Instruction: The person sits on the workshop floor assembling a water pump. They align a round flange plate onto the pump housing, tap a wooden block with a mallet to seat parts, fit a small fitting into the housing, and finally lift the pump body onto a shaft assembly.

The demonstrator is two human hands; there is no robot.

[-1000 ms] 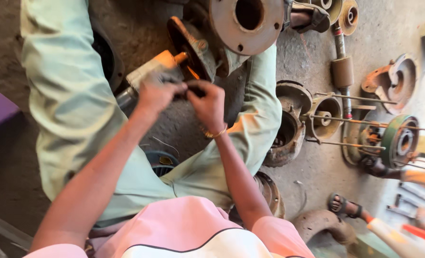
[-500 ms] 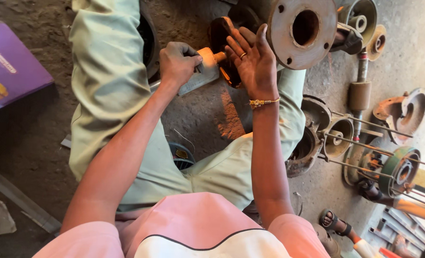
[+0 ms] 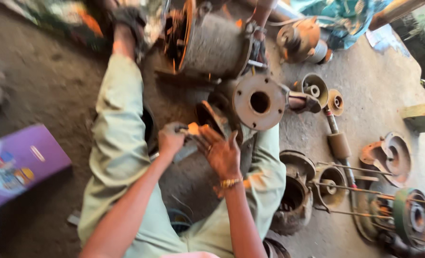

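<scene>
Head view, left grip point(image 3: 172, 138) clenched on grey tool handle point(image 3: 186, 152), right grip point(image 3: 222, 152) spread open, rusty round flange point(image 3: 259, 102).

Blurred motor point(image 3: 212, 43), top cut off

Flanged disc point(image 3: 259, 102): rusty matt metal; trousers point(image 3: 119, 157): pale green cloth; box point(image 3: 19, 165): glossy purple card; floor point(image 3: 45, 91): rough concrete

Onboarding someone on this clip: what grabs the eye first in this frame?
Mid-frame, the left hand grips an orange-tipped tool while the right hand, fingers spread, rests by a dark rusty part. Just right of them sits a round rusty flange with a centre hole, and above it a large grey ribbed motor housing. Dismantled pump parts lie on the floor at right.
</scene>
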